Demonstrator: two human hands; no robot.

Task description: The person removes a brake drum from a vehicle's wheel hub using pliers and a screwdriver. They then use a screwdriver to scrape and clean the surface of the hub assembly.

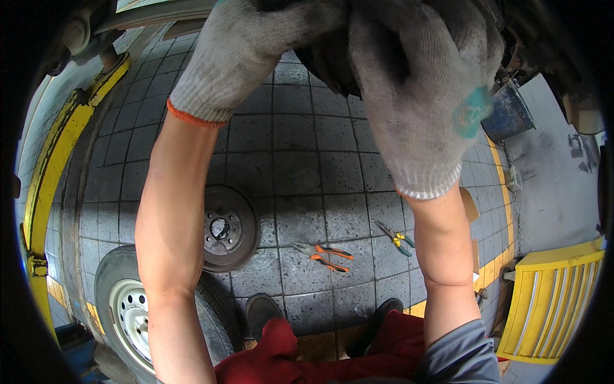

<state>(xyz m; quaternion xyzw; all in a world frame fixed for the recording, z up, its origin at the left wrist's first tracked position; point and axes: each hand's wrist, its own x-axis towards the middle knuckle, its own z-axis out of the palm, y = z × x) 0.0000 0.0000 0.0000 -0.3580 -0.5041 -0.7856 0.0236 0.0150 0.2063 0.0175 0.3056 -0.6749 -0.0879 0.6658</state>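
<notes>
Both my hands wear grey-white knit gloves and are raised to a dark, greasy assembly [329, 67] under a raised vehicle at the top. My left hand [256, 48] reaches in from the left; its fingers are bent toward the dark part and their tips are lost in shadow. My right hand [425, 83], with a green print on the glove, has its fingers curled against the same assembly from the right. What either hand grips is hidden. On the tiled floor below lie orange-and-black pliers [323, 257] with open handles and smaller green-and-yellow pliers [395, 239].
A brake drum [246, 233] lies on the floor, partly behind my left forearm. Nearer stands a wheel with a tyre [115, 269]. A yellow lift arm [57, 153] runs along the left. At right are a yellow slatted cabinet [550, 301] and a blue bucket [510, 112].
</notes>
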